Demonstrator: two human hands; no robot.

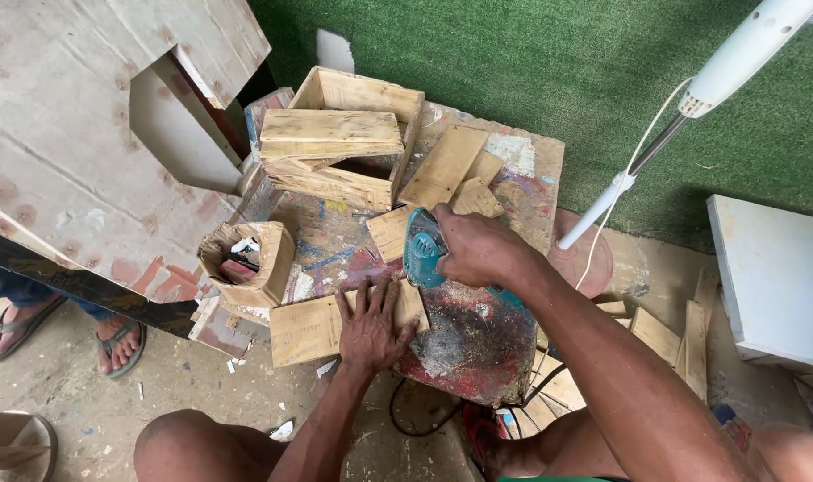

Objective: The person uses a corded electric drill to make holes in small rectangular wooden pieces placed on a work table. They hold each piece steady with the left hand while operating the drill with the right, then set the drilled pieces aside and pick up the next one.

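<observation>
Left hand (371,326) presses wood board (321,326) flat, fingers spread; right hand (478,250) fingers wrapped around teal sander (421,250); keep the sander level on the desk (478,344).

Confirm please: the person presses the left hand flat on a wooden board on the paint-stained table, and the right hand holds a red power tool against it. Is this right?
Not fully. The head view shows the power tool is teal-blue, not red. The rest holds: the left hand lies flat on the wooden board on the paint-stained table, and the right hand holds the tool at the board's edge.
</observation>
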